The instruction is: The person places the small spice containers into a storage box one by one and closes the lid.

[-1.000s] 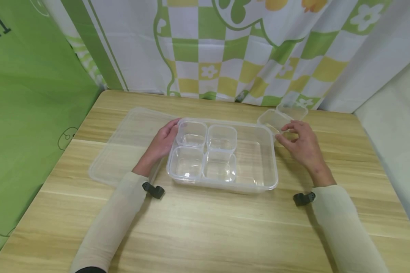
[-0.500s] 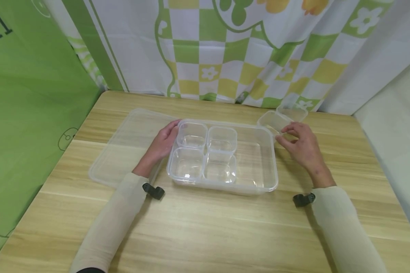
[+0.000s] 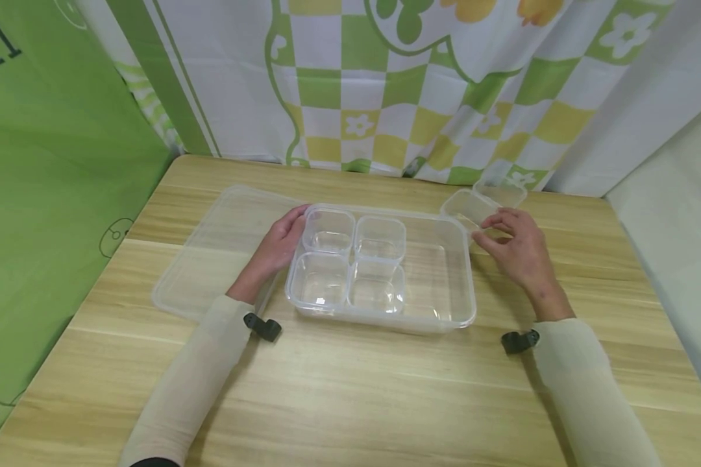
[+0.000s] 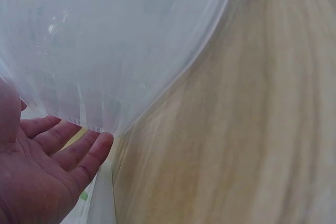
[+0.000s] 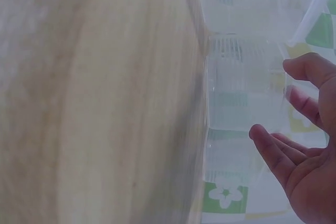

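Note:
My left hand [image 3: 279, 240] grips the back left corner of a large clear plastic box [image 3: 438, 314]. In the left wrist view its fingers [image 4: 86, 163] lie against the box corner, with the thumb partly cut off. Several small clear containers [image 3: 321, 282] stand in the left part of the box. Just beyond its back right corner stand two more small containers, a nearer one [image 3: 467, 202] and a farther one [image 3: 505, 190]. My right hand [image 3: 518, 250] holds the rim of the nearer one between thumb and fingers, as the right wrist view also shows.
A large translucent lid [image 3: 201, 253] lies flat on the wooden table [image 3: 350, 395], left of the box and partly behind my left hand. A checked green and white curtain [image 3: 362, 84] hangs at the table's back edge; green cloth [image 3: 52, 194] hangs on the left.

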Demonstrator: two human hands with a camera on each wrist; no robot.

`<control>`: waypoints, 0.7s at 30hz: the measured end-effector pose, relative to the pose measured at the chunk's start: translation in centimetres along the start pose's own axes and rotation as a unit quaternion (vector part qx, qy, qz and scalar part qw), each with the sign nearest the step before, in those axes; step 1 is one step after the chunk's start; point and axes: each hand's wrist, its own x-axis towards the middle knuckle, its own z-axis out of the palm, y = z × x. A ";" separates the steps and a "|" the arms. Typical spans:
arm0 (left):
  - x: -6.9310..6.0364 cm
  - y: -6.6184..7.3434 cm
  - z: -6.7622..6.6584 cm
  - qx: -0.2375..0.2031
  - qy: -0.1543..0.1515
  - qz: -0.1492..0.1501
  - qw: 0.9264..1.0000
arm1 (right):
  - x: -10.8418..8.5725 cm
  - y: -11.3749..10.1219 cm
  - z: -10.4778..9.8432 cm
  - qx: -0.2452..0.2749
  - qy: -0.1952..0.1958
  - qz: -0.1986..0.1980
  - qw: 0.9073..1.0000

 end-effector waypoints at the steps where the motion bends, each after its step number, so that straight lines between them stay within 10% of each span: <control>1: 0.0 0.0 0.0 -0.001 0.000 0.000 1.000 | 0.0 0.0 0.0 0.000 0.002 -0.001 1.000; 21: 0.1 0.0 0.1 0.001 0.001 0.002 1.000 | 0.1 -0.7 -1.6 0.000 0.034 -0.033 0.999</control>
